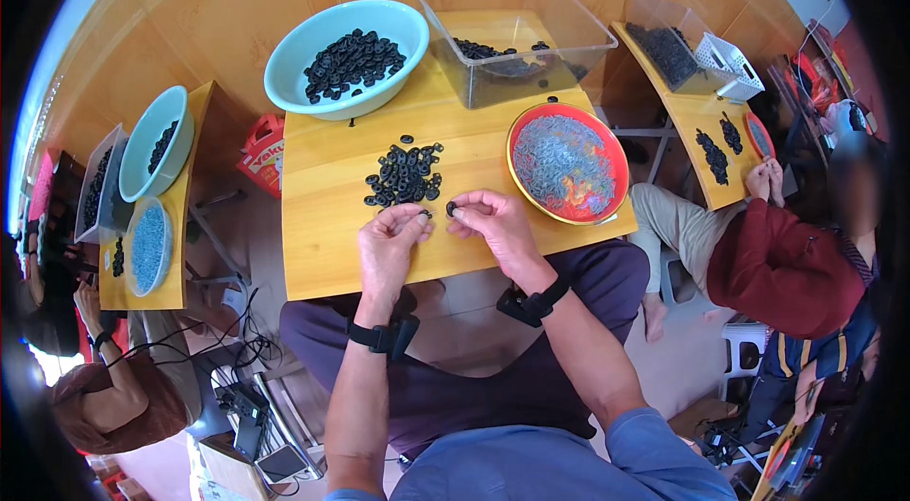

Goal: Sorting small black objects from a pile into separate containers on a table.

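Observation:
Near the front edge of the yellow table (327,255), my two hands are close together but apart. My right hand (498,231) pinches a small black oval piece (451,208) between thumb and forefinger. The fingers of my left hand (387,240) are pinched around something small that I cannot make out. Just beyond my left hand lies a loose pile of black oval pieces (403,174) with holes in them. To the right of my right hand stands a red bowl with a yellow rim (513,155), holding many small grey metal-looking pieces (564,155).
At the back stand a light blue basin (284,89) and a clear plastic bin (479,79), both with black pieces. People sit at similar tables on the left (194,160) and right (678,108). A red package (261,155) and black cables (248,330) are at left.

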`<state>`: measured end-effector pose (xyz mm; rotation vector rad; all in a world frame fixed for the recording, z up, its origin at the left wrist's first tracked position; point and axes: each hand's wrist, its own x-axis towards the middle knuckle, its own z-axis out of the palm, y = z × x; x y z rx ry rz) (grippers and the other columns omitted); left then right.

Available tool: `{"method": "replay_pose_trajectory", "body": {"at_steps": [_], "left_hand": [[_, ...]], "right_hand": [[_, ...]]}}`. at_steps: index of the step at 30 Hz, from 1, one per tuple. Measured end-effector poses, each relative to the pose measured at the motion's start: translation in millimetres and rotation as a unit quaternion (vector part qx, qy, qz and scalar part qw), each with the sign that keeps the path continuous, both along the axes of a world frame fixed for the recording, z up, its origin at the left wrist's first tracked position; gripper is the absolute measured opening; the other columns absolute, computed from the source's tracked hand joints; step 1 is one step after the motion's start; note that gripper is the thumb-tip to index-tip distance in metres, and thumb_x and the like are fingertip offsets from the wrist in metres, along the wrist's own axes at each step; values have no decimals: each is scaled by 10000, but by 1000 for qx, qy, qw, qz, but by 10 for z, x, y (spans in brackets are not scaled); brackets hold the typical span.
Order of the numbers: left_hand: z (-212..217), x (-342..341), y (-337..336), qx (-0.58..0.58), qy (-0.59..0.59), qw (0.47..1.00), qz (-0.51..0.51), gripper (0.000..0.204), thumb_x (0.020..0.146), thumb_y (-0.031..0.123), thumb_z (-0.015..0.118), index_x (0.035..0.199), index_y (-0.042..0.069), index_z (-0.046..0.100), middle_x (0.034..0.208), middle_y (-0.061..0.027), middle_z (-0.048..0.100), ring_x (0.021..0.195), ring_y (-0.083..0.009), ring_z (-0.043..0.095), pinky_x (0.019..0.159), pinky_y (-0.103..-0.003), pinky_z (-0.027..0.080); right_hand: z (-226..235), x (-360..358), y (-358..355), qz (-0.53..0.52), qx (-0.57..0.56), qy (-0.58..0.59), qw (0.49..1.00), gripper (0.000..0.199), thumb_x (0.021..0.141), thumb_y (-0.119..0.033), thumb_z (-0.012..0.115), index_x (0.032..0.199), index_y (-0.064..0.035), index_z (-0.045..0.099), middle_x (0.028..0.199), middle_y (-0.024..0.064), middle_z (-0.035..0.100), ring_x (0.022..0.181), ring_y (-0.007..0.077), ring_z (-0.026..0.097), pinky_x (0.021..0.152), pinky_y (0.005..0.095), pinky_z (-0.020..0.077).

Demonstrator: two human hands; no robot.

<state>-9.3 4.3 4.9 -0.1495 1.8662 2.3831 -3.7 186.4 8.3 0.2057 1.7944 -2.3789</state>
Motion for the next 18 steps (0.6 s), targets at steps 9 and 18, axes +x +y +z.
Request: {"method": "replay_pose_trajectory", "body": {"at_steps": [9, 18], "left_hand": [[-38, 51, 79, -24, 15, 999, 21, 145, 894, -3, 702, 1026, -56, 676, 864, -59, 705, 747, -89, 646, 711, -215, 525], [-37, 56, 83, -36, 19, 999, 29, 153, 888, 3, 709, 1025, -60, 683, 863, -62, 711, 746, -84, 645, 709, -209, 519]], "right_hand": [[-33, -21, -83, -6, 26, 31, 999, 172, 901, -11, 627, 1053, 65, 652, 905, 115, 715, 767, 153, 712, 668, 258, 564], [-6, -15, -98, -8, 28, 30, 999, 169, 898, -21, 645, 1043, 62, 663, 884, 107, 718, 739, 140, 705, 655, 249, 557]]}}
